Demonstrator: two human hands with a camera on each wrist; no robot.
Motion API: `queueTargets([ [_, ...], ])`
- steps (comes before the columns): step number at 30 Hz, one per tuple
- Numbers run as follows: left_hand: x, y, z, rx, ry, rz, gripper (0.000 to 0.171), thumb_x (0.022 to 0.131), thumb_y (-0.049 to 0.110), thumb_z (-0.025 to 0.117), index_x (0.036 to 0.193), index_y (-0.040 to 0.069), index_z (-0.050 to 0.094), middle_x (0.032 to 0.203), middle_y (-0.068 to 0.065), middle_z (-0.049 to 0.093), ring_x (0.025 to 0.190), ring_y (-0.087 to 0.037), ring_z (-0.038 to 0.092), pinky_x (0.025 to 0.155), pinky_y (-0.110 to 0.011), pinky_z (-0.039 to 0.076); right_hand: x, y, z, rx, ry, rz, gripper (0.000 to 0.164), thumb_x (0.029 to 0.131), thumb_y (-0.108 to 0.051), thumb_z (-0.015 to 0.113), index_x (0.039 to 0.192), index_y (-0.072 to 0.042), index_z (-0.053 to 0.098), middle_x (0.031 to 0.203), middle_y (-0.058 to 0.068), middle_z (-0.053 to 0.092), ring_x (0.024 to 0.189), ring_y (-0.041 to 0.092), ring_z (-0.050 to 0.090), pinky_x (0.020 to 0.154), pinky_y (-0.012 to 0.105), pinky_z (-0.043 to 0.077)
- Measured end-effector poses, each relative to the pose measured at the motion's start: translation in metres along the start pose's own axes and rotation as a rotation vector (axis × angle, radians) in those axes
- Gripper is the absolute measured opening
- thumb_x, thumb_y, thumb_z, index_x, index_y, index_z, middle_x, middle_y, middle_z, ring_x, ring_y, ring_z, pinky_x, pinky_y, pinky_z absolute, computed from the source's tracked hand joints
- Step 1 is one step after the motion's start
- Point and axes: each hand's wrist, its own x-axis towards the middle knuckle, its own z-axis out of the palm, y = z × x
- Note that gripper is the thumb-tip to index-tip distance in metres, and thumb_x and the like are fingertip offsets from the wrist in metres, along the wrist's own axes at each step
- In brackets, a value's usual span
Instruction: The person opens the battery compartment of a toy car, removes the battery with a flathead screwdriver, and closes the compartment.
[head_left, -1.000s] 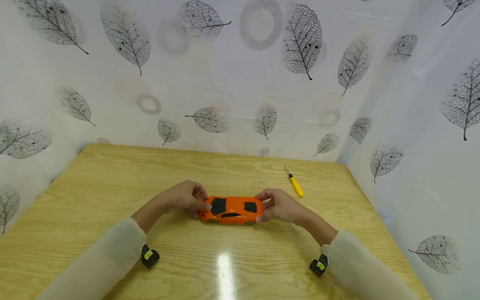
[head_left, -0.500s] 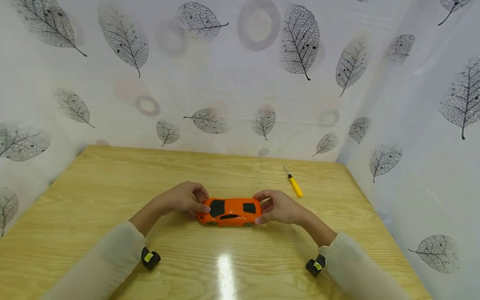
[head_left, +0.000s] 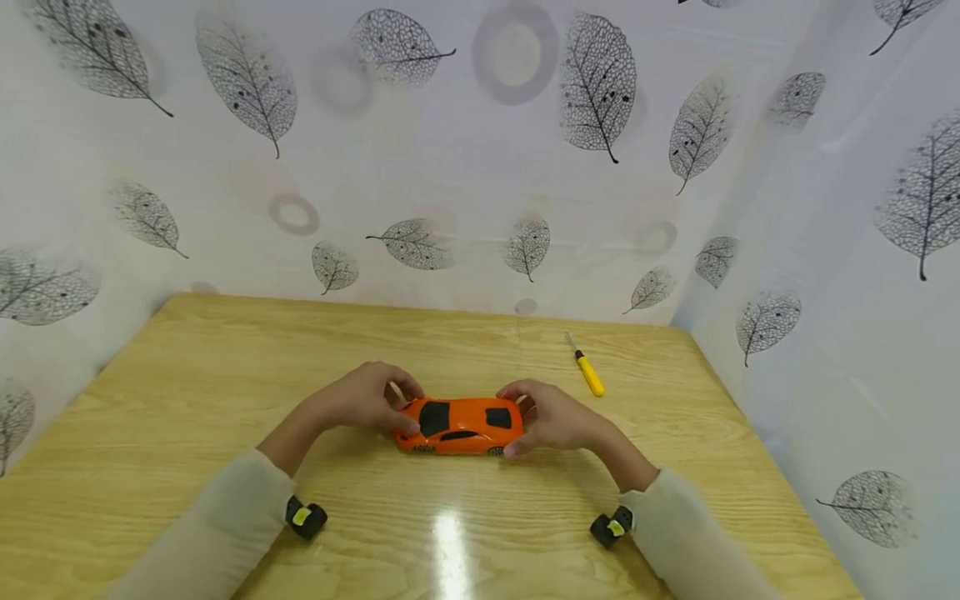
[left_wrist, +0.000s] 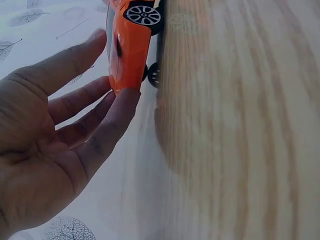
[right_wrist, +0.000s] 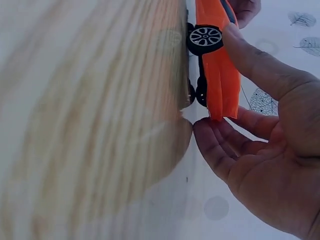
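My head view looks forward and down at the table [head_left: 457, 487] from farther off. My two wrist views look low across it, both seeing the orange car [left_wrist: 131, 52] close up.

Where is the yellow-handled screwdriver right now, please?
In the head view, the yellow-handled screwdriver lies on the right part of the wooden table, toward its far edge, beyond the right hand holding the orange toy car.
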Motion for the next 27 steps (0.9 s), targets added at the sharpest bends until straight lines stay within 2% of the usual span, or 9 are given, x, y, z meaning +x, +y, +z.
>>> queueTargets([
  [6, -0.003, -0.003, -0.003, 0.073, -0.059, 0.044, 0.063, 0.072, 0.033, 0.096, 0.127, 0.018, 0.069, 0.12, 0.003, 0.067, 0.106, -0.019, 0.063, 0.094, -0.04, 0.057, 0.001, -0.003, 0.002, -0.029, -0.004, -0.035, 0.088, 0.073, -0.022, 0.096, 0.144, -0.003, 0.049, 0.131, 0.008, 0.057, 0.113, 0.023, 0.059, 0.096, 0.035, 0.056],
  [9, -0.002, -0.006, -0.002, 0.09, -0.071, 0.066, 0.068, 0.07, 0.035, 0.097, 0.13, 0.02, 0.067, 0.126, 0.005, 0.065, 0.111, -0.02, 0.062, 0.099, -0.042, 0.055, -0.001, -0.006, 0.0, -0.032, 0.001, -0.024, 0.087, 0.072, -0.023, 0.097, 0.143, -0.005, 0.049, 0.132, 0.007, 0.057, 0.113, 0.023, 0.059, 0.097, 0.036, 0.055],
  [15, 0.0, -0.006, -0.001, 0.104, -0.1, 0.08, 0.075, 0.07, 0.033, 0.097, 0.136, 0.018, 0.063, 0.134, 0.004, 0.062, 0.115, -0.021, 0.06, 0.1, -0.041, 0.054, -0.001, -0.001, -0.003, -0.001, -0.01, -0.01, 0.085, 0.073, -0.021, 0.096, 0.143, -0.006, 0.049, 0.135, 0.007, 0.056, 0.113, 0.023, 0.06, 0.097, 0.036, 0.056],
  [23, -0.001, 0.001, 0.002, 0.151, -0.114, 0.074, 0.084, 0.067, 0.026, 0.099, 0.14, 0.015, 0.059, 0.136, 0.0, 0.06, 0.119, -0.023, 0.06, 0.101, -0.041, 0.055, -0.001, 0.002, -0.004, -0.032, 0.001, -0.027, 0.084, 0.072, -0.021, 0.097, 0.139, -0.007, 0.049, 0.133, 0.007, 0.056, 0.113, 0.023, 0.059, 0.099, 0.038, 0.055],
  [27, -0.003, 0.004, 0.003, 0.144, -0.119, 0.05, 0.087, 0.065, 0.02, 0.1, 0.141, 0.013, 0.057, 0.13, -0.005, 0.062, 0.109, -0.022, 0.063, 0.095, -0.039, 0.057, 0.0, 0.002, -0.004, -0.036, 0.004, -0.026, 0.083, 0.072, -0.023, 0.097, 0.138, -0.008, 0.049, 0.132, 0.007, 0.057, 0.114, 0.022, 0.059, 0.1, 0.039, 0.054],
])
